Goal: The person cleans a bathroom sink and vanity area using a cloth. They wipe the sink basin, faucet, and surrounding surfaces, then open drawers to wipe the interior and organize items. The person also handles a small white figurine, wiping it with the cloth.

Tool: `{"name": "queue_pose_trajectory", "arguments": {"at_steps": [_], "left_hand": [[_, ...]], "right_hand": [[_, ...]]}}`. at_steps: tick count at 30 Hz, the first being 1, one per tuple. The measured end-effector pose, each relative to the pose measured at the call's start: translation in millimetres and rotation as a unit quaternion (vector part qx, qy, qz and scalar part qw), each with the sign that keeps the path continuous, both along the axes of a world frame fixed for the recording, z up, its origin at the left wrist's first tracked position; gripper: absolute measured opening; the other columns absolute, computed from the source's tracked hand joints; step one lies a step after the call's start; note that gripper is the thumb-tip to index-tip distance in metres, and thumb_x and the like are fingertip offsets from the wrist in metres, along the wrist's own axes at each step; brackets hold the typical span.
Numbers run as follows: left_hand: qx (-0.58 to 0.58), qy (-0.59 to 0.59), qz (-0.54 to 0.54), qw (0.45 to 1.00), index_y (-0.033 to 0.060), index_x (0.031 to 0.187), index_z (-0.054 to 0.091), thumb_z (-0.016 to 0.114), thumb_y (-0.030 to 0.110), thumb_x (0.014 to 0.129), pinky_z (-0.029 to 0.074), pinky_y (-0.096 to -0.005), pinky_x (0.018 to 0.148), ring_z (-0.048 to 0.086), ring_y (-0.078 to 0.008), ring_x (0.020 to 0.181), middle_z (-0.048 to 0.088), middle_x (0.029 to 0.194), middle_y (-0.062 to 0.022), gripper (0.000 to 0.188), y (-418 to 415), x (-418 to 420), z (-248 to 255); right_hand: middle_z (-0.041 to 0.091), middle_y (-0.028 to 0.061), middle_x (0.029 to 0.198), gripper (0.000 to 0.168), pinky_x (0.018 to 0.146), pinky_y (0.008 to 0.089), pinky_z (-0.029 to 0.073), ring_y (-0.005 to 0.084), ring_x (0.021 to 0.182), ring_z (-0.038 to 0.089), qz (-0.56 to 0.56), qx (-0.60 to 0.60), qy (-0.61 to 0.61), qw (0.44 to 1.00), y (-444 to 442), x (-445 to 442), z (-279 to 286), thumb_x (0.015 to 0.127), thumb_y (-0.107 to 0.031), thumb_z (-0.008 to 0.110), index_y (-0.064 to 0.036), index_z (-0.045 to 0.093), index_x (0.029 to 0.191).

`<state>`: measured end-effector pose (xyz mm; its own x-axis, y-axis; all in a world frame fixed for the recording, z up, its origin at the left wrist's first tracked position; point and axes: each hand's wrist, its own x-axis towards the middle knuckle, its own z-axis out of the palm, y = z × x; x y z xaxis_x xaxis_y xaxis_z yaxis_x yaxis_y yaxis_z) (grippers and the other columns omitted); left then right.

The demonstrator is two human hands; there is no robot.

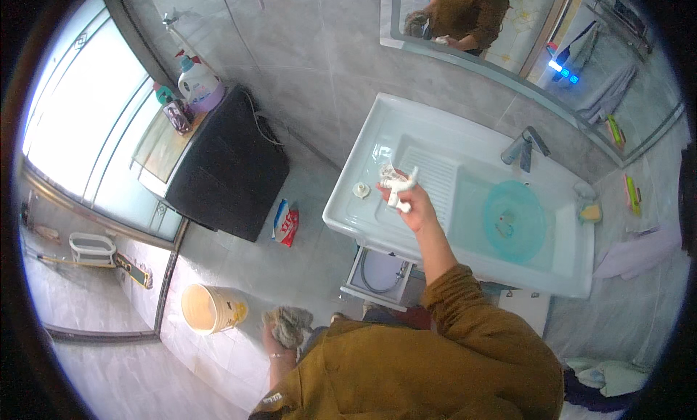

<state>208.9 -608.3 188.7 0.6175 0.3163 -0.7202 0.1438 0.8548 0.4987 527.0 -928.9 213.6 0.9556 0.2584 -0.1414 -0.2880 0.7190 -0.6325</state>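
Note:
My right hand (415,205), above the left part of a white ceramic sink (348,164), holds a white plastic tap-like fitting (400,188) with branching ends. A small round white fitting (361,189) lies on the sink's left ledge. Lower down at my left side, my left hand (274,335) grips a crumpled grey-brown cloth (291,324). A turquoise basin (514,221) sits in the sink bowl, with small unclear items inside. The chrome faucet (524,148) stands at the back rim.
An open drawer (375,297) with a hose juts out below the sink. On the floor stand a cream bucket (212,309) and a red-and-blue packet (285,224). A dark-sided cabinet (223,164) at left bears a detergent jug (199,85). A mirror (523,74) hangs above the sink.

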Motion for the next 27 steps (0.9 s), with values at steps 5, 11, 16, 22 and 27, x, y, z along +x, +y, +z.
{"name": "queue_pose_trajectory", "arguments": {"at_steps": [5,11,16,22,27], "left_hand": [[0.042,-0.024,-0.012,0.999,0.0018,0.104,0.059,0.052,0.027,0.077,0.053,-0.0416,0.069,0.062,-0.0287,0.082,0.063,0.096,-0.0127,0.037,-30,35,26],[0.216,-0.158,-0.087,0.960,-0.0001,0.112,0.053,0.062,0.014,0.075,0.052,-0.0370,0.073,0.062,-0.0281,0.085,0.061,0.100,-0.0143,0.041,-66,64,80],[0.636,-0.248,-0.211,0.700,0.0000,0.113,0.055,0.072,0.013,0.070,0.046,-0.0379,0.088,0.057,-0.0331,0.104,0.059,0.110,-0.0172,0.048,-114,93,150],[0.853,-0.230,-0.196,0.425,0.0035,0.111,0.059,0.064,0.014,0.064,0.038,-0.0439,0.100,0.045,-0.0416,0.119,0.054,0.120,-0.0202,0.048,-153,108,159],[0.850,-0.227,-0.210,0.425,0.0048,0.112,0.059,0.065,0.015,0.061,0.046,-0.0422,0.091,0.047,-0.0397,0.118,0.056,0.119,-0.0173,0.052,-142,94,150]], "right_hand": [[0.040,0.0222,0.134,0.072,0.088,0.0418,0.050,0.0420,0.126,0.039,0.104,0.192,-0.028,0.976,11,-66,62,0.066,0.005,0.047,-0.006,0.035,0.137],[0.029,0.0173,0.143,0.063,0.097,0.0464,0.042,0.0426,0.133,0.025,0.170,0.300,-0.040,0.938,38,-109,89,0.088,-0.032,0.057,-0.012,0.028,0.141],[0.040,0.0124,0.137,0.067,0.103,0.0412,0.035,0.0266,0.123,0.042,0.176,0.176,-0.092,0.964,57,-133,86,0.091,-0.048,0.046,-0.015,0.023,0.144],[0.050,0.0147,0.126,0.051,0.096,0.0366,0.044,0.0246,0.111,0.052,0.135,0.204,-0.021,0.969,82,-142,73,0.096,-0.040,0.038,-0.002,0.041,0.130],[0.051,0.0156,0.125,0.053,0.096,0.0374,0.043,0.0256,0.111,0.053,0.156,0.178,-0.039,0.971,86,-145,92,0.097,-0.043,0.031,-0.003,0.041,0.130]]}}
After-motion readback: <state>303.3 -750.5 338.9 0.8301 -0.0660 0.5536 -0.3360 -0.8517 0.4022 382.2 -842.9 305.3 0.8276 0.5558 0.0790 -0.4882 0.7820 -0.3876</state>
